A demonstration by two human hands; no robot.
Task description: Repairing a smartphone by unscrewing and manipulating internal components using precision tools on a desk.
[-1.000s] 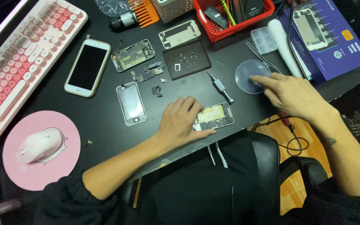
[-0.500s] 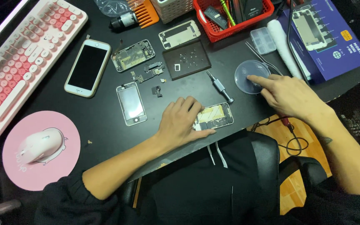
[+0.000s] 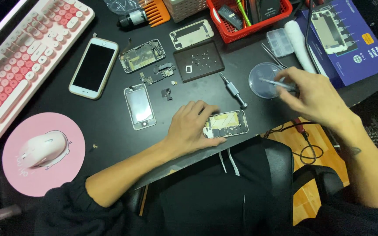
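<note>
Black desk (image 3: 88, 109) | blue box (image 3: 351, 39) far right | left hand (image 3: 191, 126) flat on opened phone (image 3: 226, 123) | right hand (image 3: 316, 98) pinching tweezers (image 3: 276, 83)

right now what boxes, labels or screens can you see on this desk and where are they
Blue box: far right edge, flat rectangle, phone-part picture and small orange label.
Whole phone: left of centre, beside the pink keyboard, white frame, dark screen.
Loose screen panel: left of the left hand, white rim, grey glass.
Clear compartment case: beside the red basket, small, see-through.
</note>
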